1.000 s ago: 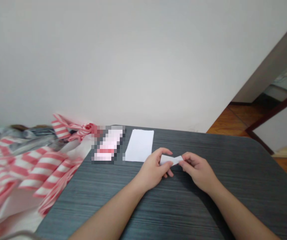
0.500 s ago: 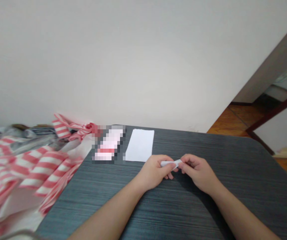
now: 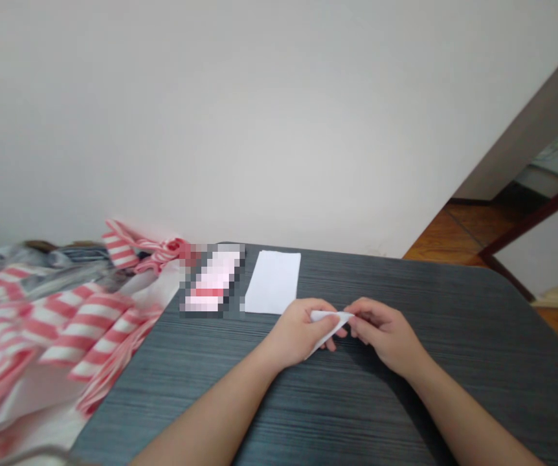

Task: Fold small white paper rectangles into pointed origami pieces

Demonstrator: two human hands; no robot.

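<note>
Between my two hands, just above the dark table (image 3: 201,375), is a small folded piece of white paper (image 3: 326,336). My left hand (image 3: 303,331) is closed on it, thumb on top and fingers beneath. The thumb and fingertips of my right hand (image 3: 380,329) pinch its pointed right end. A flap of the paper slants down below my left thumb. Part of the paper is hidden behind my left hand. Just beyond that hand a stack of white paper sheets (image 3: 274,281) lies flat.
A blurred-out, pinkish-white oblong with dark edges (image 3: 213,278) lies left of the sheets. Red-and-white striped cloth (image 3: 89,323) and grey clothes (image 3: 65,275) are heaped beyond the table's left edge. A pale wall (image 3: 279,129) rises behind; wooden floor (image 3: 446,233) shows at right.
The paper has turned from a narrow roll-like strip to a wider triangular shape, with a flap now showing below my left thumb. Both hands have stayed nearly in place.
</note>
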